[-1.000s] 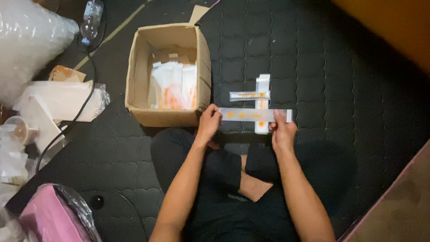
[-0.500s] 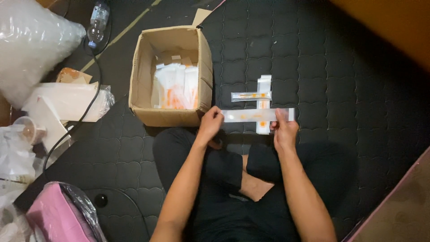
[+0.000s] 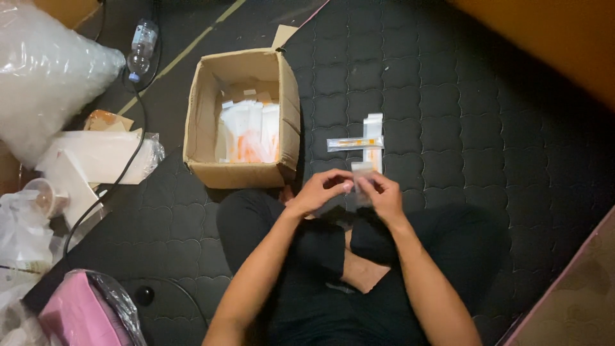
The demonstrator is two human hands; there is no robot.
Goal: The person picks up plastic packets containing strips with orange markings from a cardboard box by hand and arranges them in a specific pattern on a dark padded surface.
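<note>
We see left hand (image 3: 318, 190) and right hand (image 3: 382, 192) pinched together on a clear packet (image 3: 362, 174), long axis pointing away from us, two crossed packets (image 3: 364, 141) just beyond.

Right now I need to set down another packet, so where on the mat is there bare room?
The mat lies bare right of the crossed packets, up to the orange wall. A narrow strip is free between the box and the packets. Left of the box is crowded: bags, cable, bottle.
</note>
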